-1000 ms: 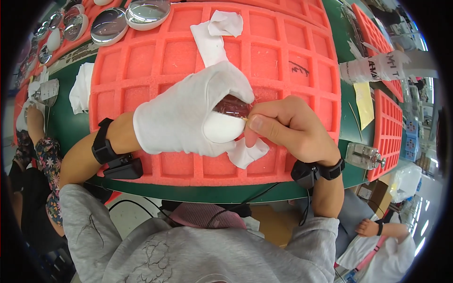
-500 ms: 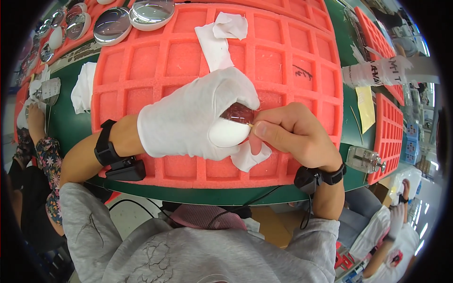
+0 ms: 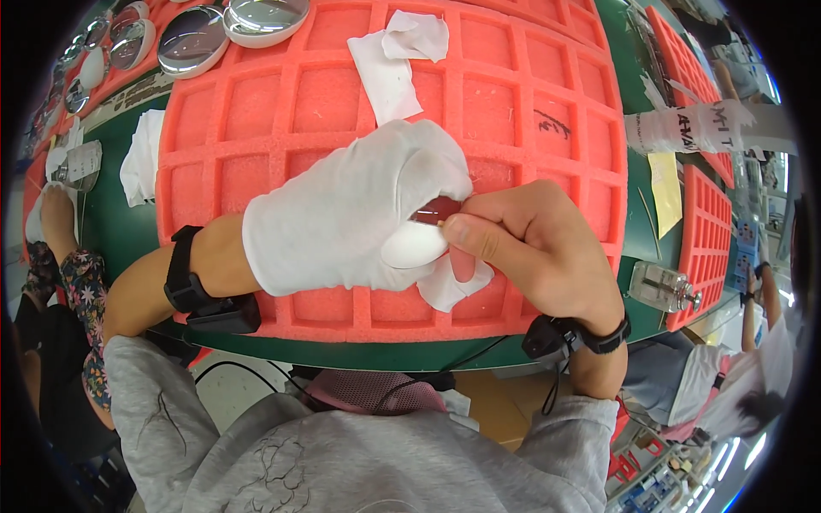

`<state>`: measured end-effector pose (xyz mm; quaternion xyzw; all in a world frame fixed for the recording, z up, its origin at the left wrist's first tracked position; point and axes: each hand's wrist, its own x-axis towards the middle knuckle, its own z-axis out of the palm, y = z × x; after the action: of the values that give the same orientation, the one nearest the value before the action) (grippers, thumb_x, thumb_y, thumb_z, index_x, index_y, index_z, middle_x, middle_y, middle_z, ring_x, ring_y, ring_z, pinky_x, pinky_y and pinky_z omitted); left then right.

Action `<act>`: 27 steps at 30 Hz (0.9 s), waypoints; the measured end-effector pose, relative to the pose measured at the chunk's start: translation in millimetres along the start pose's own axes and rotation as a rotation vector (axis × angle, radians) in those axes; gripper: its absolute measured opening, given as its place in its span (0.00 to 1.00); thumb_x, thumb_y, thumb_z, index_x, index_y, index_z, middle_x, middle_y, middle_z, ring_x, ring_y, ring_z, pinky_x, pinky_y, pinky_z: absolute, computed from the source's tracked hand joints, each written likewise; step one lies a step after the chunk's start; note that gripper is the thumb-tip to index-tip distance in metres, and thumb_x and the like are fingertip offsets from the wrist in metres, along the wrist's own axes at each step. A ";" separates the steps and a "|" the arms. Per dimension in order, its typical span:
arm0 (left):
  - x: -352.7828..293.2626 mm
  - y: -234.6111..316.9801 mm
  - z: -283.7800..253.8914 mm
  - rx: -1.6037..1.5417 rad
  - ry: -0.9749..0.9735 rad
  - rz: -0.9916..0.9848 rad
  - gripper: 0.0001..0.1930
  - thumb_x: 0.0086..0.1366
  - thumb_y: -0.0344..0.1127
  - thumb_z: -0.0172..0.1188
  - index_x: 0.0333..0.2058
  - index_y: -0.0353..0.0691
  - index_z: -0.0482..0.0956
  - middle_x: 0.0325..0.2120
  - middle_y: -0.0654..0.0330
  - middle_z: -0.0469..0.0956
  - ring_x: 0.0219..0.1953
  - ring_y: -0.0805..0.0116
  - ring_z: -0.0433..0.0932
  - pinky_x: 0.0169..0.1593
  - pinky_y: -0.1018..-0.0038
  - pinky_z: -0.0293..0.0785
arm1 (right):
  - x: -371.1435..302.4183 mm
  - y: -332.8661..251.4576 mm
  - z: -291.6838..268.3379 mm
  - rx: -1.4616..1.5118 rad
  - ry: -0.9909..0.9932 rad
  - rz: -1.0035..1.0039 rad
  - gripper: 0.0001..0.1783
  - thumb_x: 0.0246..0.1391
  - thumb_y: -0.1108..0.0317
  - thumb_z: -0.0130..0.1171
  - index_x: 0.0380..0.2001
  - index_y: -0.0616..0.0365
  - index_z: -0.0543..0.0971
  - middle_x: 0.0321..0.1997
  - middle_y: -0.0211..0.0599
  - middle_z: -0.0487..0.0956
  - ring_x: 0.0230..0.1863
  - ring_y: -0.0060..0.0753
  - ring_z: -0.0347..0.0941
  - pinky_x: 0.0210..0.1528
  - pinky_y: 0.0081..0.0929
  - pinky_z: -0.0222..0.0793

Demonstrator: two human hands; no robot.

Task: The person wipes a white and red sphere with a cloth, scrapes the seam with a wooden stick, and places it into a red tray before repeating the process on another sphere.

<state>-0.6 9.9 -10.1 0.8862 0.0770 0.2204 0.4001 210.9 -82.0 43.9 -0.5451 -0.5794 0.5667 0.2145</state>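
Observation:
My left hand [image 3: 342, 209], in a white glove, is closed round a small rounded mirror with a white shell [image 3: 414, 245]. Its glossy face [image 3: 436, 210] reflects dark red. My bare right hand [image 3: 530, 244] pinches a thin pale stick [image 3: 442, 224] between thumb and forefinger, its tip at the seam between face and shell. Most of the stick is hidden by the fingers. Below the pinch, a pink tip [image 3: 463, 265], perhaps a covered finger, points down over a white cloth [image 3: 449, 288]. Both hands are above a red foam tray [image 3: 256, 94] with square compartments.
White cloths [image 3: 389, 81] lie on the tray's far part. Two round mirrors [image 3: 192, 41] sit at the far left. To the right are a glass pump bottle [image 3: 658, 287], a yellow paper [image 3: 664, 197] and a plastic-wrapped post [image 3: 684, 128]. A person's hand [image 3: 58, 214] is at the left edge.
The mirror has tilted slightly in my left hand, showing less of its glossy face. My right fingers have shifted a little left along the seam. A person at the right has leaned over.

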 end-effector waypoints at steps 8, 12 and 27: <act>-2.0 0.4 -5.2 -0.144 0.011 -0.056 0.37 0.41 0.29 0.77 0.51 0.43 0.69 0.49 0.54 0.72 0.49 0.54 0.74 0.53 0.64 0.73 | 4.2 1.4 -5.8 0.282 -0.062 -0.032 0.19 0.68 0.63 0.53 0.27 0.65 0.83 0.18 0.23 0.71 0.21 0.13 0.58 0.24 0.21 0.51; -1.6 1.8 -7.4 -0.157 -0.007 -0.085 0.38 0.40 0.30 0.79 0.51 0.43 0.68 0.49 0.54 0.72 0.50 0.55 0.74 0.53 0.64 0.73 | -1.9 8.8 -5.0 0.146 -0.119 -0.027 0.19 0.69 0.63 0.52 0.28 0.64 0.83 0.19 0.22 0.71 0.22 0.13 0.57 0.24 0.20 0.50; -1.7 2.1 -1.9 -0.020 -0.008 0.021 0.34 0.43 0.29 0.76 0.50 0.43 0.69 0.47 0.54 0.73 0.49 0.53 0.74 0.52 0.62 0.73 | 2.9 -1.1 -7.1 0.117 -0.115 0.079 0.18 0.67 0.64 0.56 0.26 0.65 0.83 0.19 0.26 0.76 0.23 0.14 0.64 0.26 0.20 0.57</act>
<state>-3.1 9.2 -8.1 0.8839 0.0638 0.2217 0.4067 215.7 -76.3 45.7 -0.5204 -0.5347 0.6382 0.1898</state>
